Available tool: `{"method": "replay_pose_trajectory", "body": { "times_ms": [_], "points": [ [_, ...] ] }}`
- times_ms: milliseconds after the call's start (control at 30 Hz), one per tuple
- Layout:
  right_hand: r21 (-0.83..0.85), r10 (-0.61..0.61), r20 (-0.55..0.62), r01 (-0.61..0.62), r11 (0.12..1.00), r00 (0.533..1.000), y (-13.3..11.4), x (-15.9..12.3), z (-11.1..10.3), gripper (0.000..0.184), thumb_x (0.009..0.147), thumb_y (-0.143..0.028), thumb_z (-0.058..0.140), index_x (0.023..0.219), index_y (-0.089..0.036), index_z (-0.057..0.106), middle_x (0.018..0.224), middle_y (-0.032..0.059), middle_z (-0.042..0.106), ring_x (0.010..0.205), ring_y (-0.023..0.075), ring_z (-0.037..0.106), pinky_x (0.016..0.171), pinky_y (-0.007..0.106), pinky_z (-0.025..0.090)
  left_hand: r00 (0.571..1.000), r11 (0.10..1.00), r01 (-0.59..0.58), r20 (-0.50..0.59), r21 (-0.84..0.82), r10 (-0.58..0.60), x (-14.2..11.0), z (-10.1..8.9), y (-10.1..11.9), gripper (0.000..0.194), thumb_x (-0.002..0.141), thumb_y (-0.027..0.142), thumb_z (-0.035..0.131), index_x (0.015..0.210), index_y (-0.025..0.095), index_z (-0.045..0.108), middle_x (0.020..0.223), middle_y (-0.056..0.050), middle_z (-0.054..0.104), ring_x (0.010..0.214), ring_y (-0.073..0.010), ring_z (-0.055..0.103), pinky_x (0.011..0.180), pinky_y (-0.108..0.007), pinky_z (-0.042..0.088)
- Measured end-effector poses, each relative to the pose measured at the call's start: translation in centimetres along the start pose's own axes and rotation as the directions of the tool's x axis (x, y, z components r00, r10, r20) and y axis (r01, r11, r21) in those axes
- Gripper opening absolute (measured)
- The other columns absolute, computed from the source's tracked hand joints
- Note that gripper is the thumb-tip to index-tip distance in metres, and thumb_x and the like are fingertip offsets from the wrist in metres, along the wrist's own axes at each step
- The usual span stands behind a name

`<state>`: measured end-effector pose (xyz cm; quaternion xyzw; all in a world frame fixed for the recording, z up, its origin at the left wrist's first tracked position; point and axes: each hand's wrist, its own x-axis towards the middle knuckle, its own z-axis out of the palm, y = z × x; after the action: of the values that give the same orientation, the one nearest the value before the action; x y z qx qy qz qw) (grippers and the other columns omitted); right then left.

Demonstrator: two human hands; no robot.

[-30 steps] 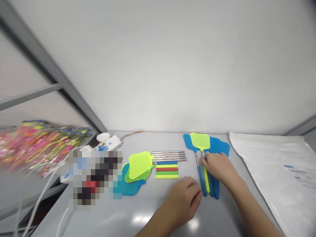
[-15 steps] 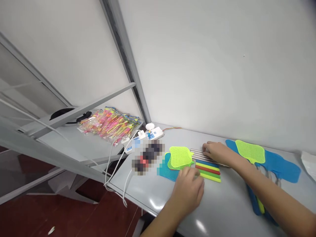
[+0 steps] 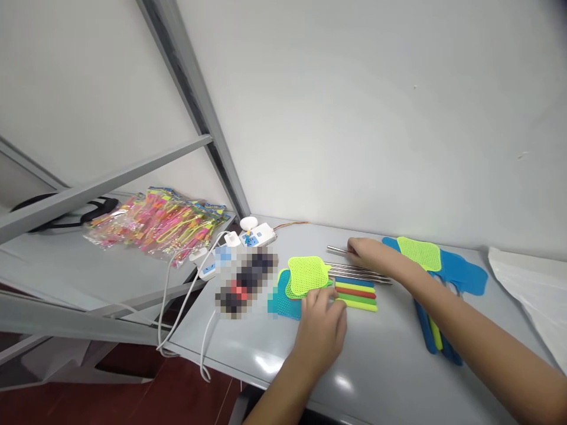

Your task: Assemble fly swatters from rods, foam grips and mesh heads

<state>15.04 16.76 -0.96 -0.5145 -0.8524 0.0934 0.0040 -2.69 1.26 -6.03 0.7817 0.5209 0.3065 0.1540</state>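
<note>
Nearly closed, the right hand pinches a metal rod.

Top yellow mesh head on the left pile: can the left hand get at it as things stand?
Probably yes: the yellow mesh head lies uppermost, its face largely uncovered, and the left hand is close by its near edge.

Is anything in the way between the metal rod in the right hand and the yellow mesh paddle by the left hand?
Nothing visible: between the metal rod, held by the right hand, and that yellow mesh paddle, only tabletop shows.
</note>
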Motion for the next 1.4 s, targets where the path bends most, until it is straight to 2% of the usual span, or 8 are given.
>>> {"method": "replay_pose_trajectory", "body": {
  "times_ms": [200, 300, 400, 533, 733, 1000, 1200, 1400],
  "points": [
    [-0.140, -0.158, -0.444, 0.106, 0.984, 0.882, -2.1, -7.2, -3.7, 0.020, 0.096, -0.018, 0.038, 0.100, -0.017, 0.058, 0.094, 0.0100, 0.063, 0.085, 0.0210, 0.057, 0.072, 0.031, 0.040, 0.975, 0.864, 0.120, -0.106, -0.488, -0.195, -0.2, -0.9, -0.1, 0.026, 0.100, 0.032, 0.036, 0.107, 0.021, 0.058, 0.101, -0.007, 0.059, 0.097, -0.0202, 0.054, 0.089, -0.035, 0.041],
    [-0.358, -0.482, -0.400, 0.352, 0.865, 0.779, -4.3, -11.5, -3.2, 0.022, 0.094, -0.010, 0.040, 0.098, -0.017, 0.060, 0.086, 0.0083, 0.061, 0.077, 0.0211, 0.055, 0.071, 0.034, 0.038, 0.916, 0.722, 0.202, -0.132, -0.661, -0.378, -0.3, -2.3, 0.4, 0.036, 0.102, 0.042, 0.024, 0.112, 0.022, 0.052, 0.094, -0.005, 0.059, 0.089, -0.0185, 0.056, 0.081, -0.031, 0.042],
    [-0.417, -0.590, -0.371, 0.439, 0.796, 0.717, -6.3, -14.1, -1.8, 0.027, 0.093, -0.006, 0.038, 0.091, -0.018, 0.062, 0.079, 0.0060, 0.061, 0.070, 0.0190, 0.053, 0.069, 0.035, 0.037, 0.972, 0.783, 0.217, 0.056, -0.583, -0.228, -0.7, -4.2, 1.8, 0.028, 0.099, 0.042, 0.037, 0.107, 0.022, 0.056, 0.099, -0.004, 0.060, 0.095, -0.0195, 0.055, 0.084, -0.030, 0.040],
    [-0.380, -0.555, -0.410, 0.418, 0.825, 0.724, -6.6, -15.6, -1.0, 0.025, 0.096, -0.009, 0.040, 0.090, -0.017, 0.063, 0.083, 0.0065, 0.064, 0.077, 0.0190, 0.055, 0.079, 0.037, 0.039, 0.934, 0.894, 0.229, 0.345, -0.386, -0.091, -2.1, -5.5, 3.5, 0.024, 0.098, 0.037, 0.040, 0.087, 0.022, 0.055, 0.080, 0.001, 0.058, 0.076, -0.0165, 0.053, 0.070, -0.027, 0.037],
    [-0.173, -0.295, -0.592, 0.240, 0.955, 0.750, -4.4, -17.2, -0.6, 0.012, 0.096, -0.027, 0.053, 0.097, -0.019, 0.062, 0.084, 0.0044, 0.065, 0.081, 0.0185, 0.057, 0.093, 0.043, 0.036, 0.916, 0.910, 0.289, 0.361, -0.297, -0.174, -4.4, -5.9, 2.8, 0.030, 0.100, 0.041, 0.032, 0.085, 0.022, 0.050, 0.076, 0.003, 0.053, 0.073, -0.0161, 0.051, 0.066, -0.025, 0.034],
    [0.236, -0.264, -0.536, 0.443, 0.865, 0.801, -7.1, -15.8, 1.5, 0.011, 0.092, -0.029, 0.058, 0.087, -0.020, 0.063, 0.075, 0.0013, 0.063, 0.072, 0.0154, 0.056, 0.074, 0.032, 0.043, 0.873, 0.914, 0.272, 0.477, -0.303, -0.101, -4.1, -7.2, 2.4, 0.028, 0.098, 0.043, 0.040, 0.085, 0.022, 0.053, 0.077, 0.003, 0.055, 0.074, -0.0159, 0.048, 0.066, -0.025, 0.032],
    [0.516, 0.049, -0.443, 0.211, 0.830, 0.895, -6.9, -12.5, 4.1, 0.023, 0.096, -0.031, 0.050, 0.116, -0.024, 0.059, 0.093, 0.0045, 0.065, 0.086, 0.0194, 0.061, 0.074, 0.033, 0.048, 0.797, 0.531, 0.560, 0.589, -0.636, -0.134, -3.7, -5.3, 0.0, 0.037, 0.095, 0.054, 0.040, 0.092, 0.019, 0.052, 0.066, 0.006, 0.039, 0.057, -0.0098, 0.033, 0.053, -0.022, 0.027],
    [0.011, -0.042, -0.444, 0.052, 0.999, 0.895, -5.5, -10.9, 8.3, 0.015, 0.093, -0.028, 0.055, 0.102, -0.022, 0.065, 0.101, 0.0095, 0.062, 0.092, 0.0264, 0.055, 0.080, 0.044, 0.039, 0.804, 0.185, 0.595, 0.578, -0.782, -0.140, -4.0, -2.6, -2.6, 0.035, 0.096, 0.051, 0.041, 0.089, 0.018, 0.050, 0.058, 0.009, 0.030, 0.049, -0.0075, 0.026, 0.051, -0.021, 0.032]
  ]
}}
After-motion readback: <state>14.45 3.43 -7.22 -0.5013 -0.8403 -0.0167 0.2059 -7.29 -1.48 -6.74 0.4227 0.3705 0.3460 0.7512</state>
